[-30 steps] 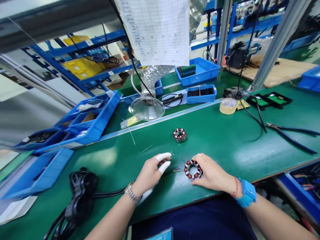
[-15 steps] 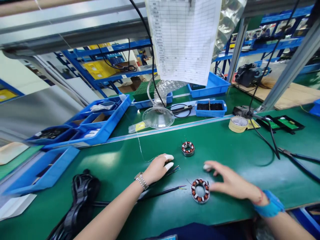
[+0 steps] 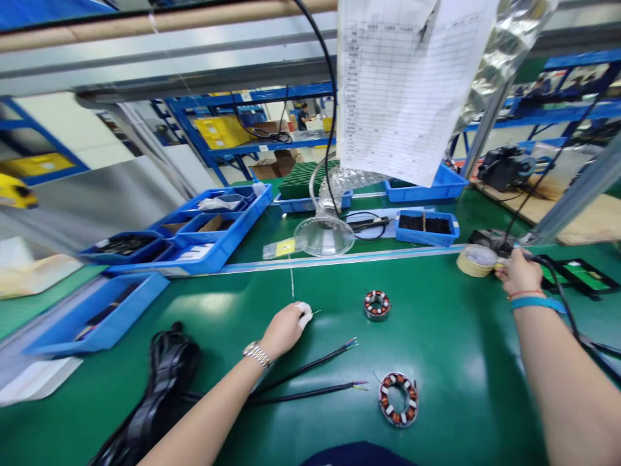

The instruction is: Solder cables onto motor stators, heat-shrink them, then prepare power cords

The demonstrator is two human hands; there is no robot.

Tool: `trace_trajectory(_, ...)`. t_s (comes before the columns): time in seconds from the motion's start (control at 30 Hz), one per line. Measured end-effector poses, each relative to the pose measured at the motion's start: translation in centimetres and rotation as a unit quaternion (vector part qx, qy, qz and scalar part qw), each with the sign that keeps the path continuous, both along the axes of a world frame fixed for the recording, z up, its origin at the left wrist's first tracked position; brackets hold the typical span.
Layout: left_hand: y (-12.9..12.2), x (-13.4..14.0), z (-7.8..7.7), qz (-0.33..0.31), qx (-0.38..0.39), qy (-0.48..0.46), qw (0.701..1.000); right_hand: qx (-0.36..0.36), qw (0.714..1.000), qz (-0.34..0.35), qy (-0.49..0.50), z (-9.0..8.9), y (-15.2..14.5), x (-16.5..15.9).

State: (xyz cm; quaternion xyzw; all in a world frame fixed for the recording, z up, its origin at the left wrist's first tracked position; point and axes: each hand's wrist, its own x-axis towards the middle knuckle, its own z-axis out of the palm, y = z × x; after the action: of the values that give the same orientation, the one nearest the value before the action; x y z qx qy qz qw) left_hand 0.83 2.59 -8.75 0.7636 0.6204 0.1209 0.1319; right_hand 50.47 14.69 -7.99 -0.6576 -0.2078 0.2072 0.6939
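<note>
My left hand (image 3: 287,329), white covers on its fingertips, pinches a thin silvery solder wire (image 3: 292,279) that runs down from a yellow-labelled clear piece; a short end sticks out past the fingers. At the right, my right hand (image 3: 522,275) is closed around the handle of what looks like a soldering iron at its dark stand (image 3: 488,239), mostly hidden by the fingers. Two copper-wound stator rings lie on the green bench: a far one (image 3: 377,305) and a near one (image 3: 398,400). Left of them lie two black cables (image 3: 315,392) with stripped coloured ends.
A tape roll (image 3: 477,260) sits left of my right hand, green boards (image 3: 587,275) right of it. A clear fume funnel (image 3: 325,236) stands behind the metal strip. Blue bins (image 3: 233,239) and a coiled black cable (image 3: 165,375) are at left. A paper sheet (image 3: 412,90) hangs ahead.
My right hand has moved from beside the near stator ring out to the iron stand and closed there. My left hand has left the cable ends and now pinches the solder wire. The view has shifted.
</note>
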Motion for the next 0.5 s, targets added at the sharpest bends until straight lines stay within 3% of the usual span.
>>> trace_trajectory(0.13,-0.7,0.3,1.0,-0.020,-0.012,-0.055,0.998,-0.015,0.999,-0.002,0.033,0.7,-0.9,1.4)
trace_trajectory(0.27,-1.2,1.0,1.5,-0.034,0.009,-0.052,0.998,0.030,0.999,-0.030,-0.026,0.2,-4.5,1.0)
trace_trajectory(0.4,-1.4,1.8,1.5,-0.026,0.022,-0.017,0.999,0.043,0.993,0.065,-0.089,-0.5,-8.5,0.3)
trace_trajectory(0.5,-1.4,2.0,1.3,-0.022,0.021,-0.010,0.999,0.040,0.987,0.121,-0.101,-0.6,-9.7,1.4)
